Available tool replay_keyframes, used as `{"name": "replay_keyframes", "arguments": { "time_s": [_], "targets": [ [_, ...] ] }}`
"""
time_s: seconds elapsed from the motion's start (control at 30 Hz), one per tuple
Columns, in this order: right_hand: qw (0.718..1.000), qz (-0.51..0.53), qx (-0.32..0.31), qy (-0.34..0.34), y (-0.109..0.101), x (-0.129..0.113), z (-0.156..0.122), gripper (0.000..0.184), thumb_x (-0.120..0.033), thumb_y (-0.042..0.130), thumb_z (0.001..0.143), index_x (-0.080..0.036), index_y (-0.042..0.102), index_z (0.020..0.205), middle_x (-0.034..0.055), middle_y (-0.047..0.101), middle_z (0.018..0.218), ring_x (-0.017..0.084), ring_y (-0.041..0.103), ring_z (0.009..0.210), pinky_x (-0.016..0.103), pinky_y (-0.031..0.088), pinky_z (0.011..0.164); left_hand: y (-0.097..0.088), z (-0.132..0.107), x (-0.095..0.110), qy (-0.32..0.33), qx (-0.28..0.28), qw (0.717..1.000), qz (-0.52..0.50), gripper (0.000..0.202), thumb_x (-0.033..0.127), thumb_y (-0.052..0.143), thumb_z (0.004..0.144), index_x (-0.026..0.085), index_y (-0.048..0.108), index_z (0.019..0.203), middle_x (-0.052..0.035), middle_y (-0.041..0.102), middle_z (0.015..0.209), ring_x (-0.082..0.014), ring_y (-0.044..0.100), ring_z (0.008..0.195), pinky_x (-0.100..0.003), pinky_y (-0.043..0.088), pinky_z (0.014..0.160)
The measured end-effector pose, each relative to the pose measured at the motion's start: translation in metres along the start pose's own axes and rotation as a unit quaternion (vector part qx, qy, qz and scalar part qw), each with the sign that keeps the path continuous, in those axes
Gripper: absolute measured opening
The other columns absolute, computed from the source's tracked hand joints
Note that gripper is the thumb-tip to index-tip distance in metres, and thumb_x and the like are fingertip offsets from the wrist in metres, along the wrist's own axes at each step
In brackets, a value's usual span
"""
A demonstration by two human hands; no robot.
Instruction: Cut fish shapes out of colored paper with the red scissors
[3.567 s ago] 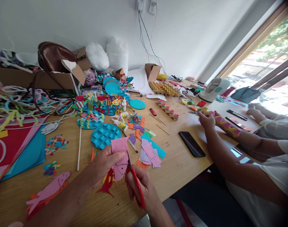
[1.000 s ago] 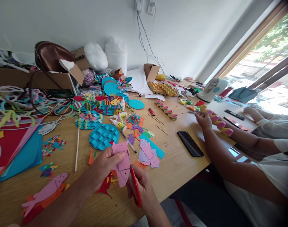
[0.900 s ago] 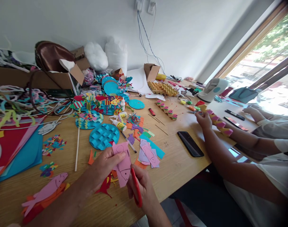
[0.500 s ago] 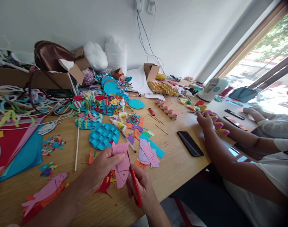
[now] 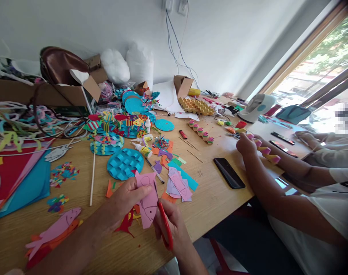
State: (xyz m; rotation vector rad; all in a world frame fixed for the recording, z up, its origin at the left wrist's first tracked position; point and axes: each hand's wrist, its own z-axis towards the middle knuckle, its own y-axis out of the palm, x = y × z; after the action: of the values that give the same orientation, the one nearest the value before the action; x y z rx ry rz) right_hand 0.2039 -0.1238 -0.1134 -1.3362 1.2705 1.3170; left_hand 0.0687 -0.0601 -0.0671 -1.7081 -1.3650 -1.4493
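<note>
My left hand pinches a pink paper fish cut-out by its upper left edge, holding it upright above the wooden table. My right hand is closed round the red handles of a pair of scissors, whose blades meet the right edge of the pink paper. Red and orange paper scraps lie under both hands. A finished pink fish on orange backing rests at the near left.
Lilac and pink cut-outs, a blue woven paper disc, glue bottles and a thin wooden stick crowd the middle. A black phone lies to the right. A person beside me handles a scalloped paper strip. Cardboard boxes line the back.
The pink paper has turned slightly in my left hand and the scissors have worked along its right edge. The neighbouring person's hands shifted their paper strip a little.
</note>
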Motion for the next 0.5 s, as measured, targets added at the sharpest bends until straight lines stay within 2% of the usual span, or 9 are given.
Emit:
{"name": "replay_keyframes", "arguments": {
  "time_s": [0.13,0.33,0.5],
  "targets": [
    [1.0,0.008,-0.001,0.002,0.0,0.0,0.0,0.057,-0.072,0.046,0.082,-0.018,0.046,0.062,-0.0066,0.04,0.043,0.005,0.033,0.034,0.017,0.022,0.035,0.0,0.001,0.0,0.001,-0.012,1.0,-0.01,0.018,0.032,0.07,0.064,0.017,0.063,0.062,0.0021,0.062,0.055,-0.0116,0.052,0.052,-0.022,0.043,0.052],
    [1.0,-0.005,0.009,0.006,0.002,-0.005,0.0,0.058,-0.075,0.048,0.078,-0.02,0.042,0.059,-0.0072,0.038,0.044,0.005,0.032,0.034,0.018,0.023,0.034,0.001,0.003,-0.001,-0.001,0.019,0.999,-0.027,0.021,0.035,0.072,0.065,0.015,0.065,0.068,0.0029,0.06,0.055,-0.0104,0.05,0.051,-0.021,0.041,0.051],
    [1.0,-0.011,-0.004,0.014,0.002,-0.011,0.001,0.059,-0.077,0.048,0.076,-0.02,0.042,0.058,-0.0064,0.04,0.042,0.007,0.033,0.037,0.019,0.024,0.037,0.001,0.002,0.0,0.003,0.01,1.0,-0.03,0.02,0.035,0.069,0.068,0.015,0.063,0.069,0.0035,0.059,0.055,-0.0101,0.049,0.049,-0.022,0.039,0.05]
  ]
}}
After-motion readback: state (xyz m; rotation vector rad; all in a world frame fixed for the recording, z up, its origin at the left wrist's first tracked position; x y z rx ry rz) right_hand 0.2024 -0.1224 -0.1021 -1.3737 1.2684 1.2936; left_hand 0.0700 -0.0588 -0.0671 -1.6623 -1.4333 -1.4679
